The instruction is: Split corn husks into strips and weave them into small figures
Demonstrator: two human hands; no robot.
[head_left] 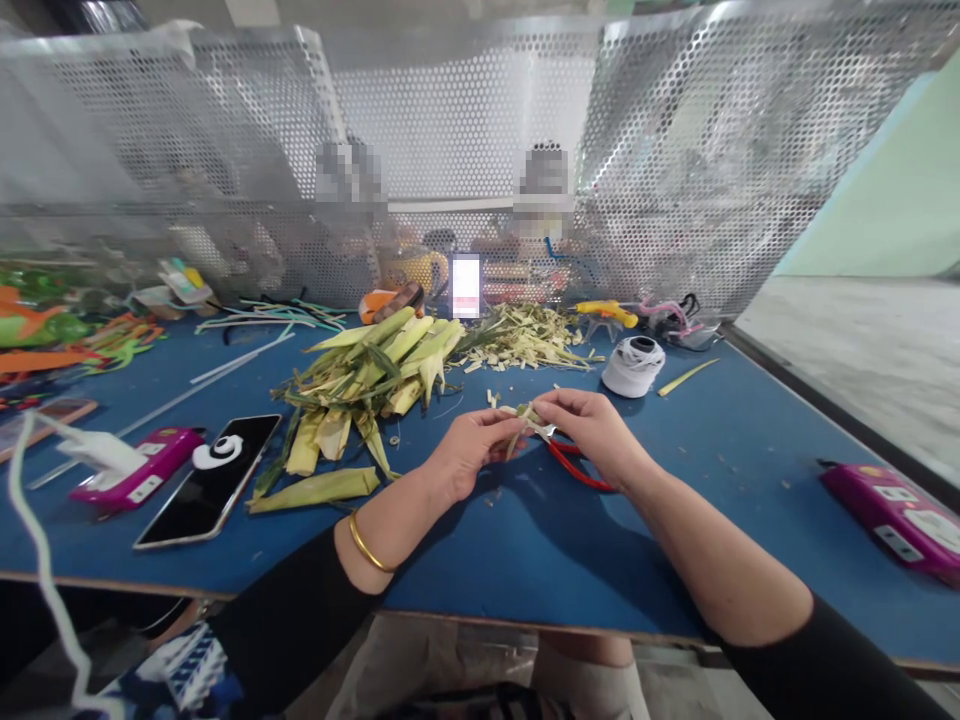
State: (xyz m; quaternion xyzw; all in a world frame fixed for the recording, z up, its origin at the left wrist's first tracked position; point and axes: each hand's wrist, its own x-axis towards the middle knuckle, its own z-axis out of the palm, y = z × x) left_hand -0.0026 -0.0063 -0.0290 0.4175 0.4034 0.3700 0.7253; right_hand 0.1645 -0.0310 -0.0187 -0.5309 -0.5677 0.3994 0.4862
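Note:
Near the middle of the table, my left hand (476, 450) and my right hand (592, 428) meet, each with its fingers pinched on a small pale piece of corn husk (527, 412). The exact shape of the piece is partly hidden by my fingers. Red-handled scissors (581, 474) lie on the table under my right hand, their blades mostly covered. Left of my hands is a heap of green and yellowish corn husks (409, 362), with one folded husk (315, 492) at its front. Beyond my hands is a pile of cut husk scraps (529, 335).
A white roll (634, 368) and a husk strip (688, 376) are at right. A black-screened phone (214, 480) and a purple power strip (142, 470) lie left; another purple power strip (892, 520) sits far right. A perforated metal screen (465, 110) borders the back.

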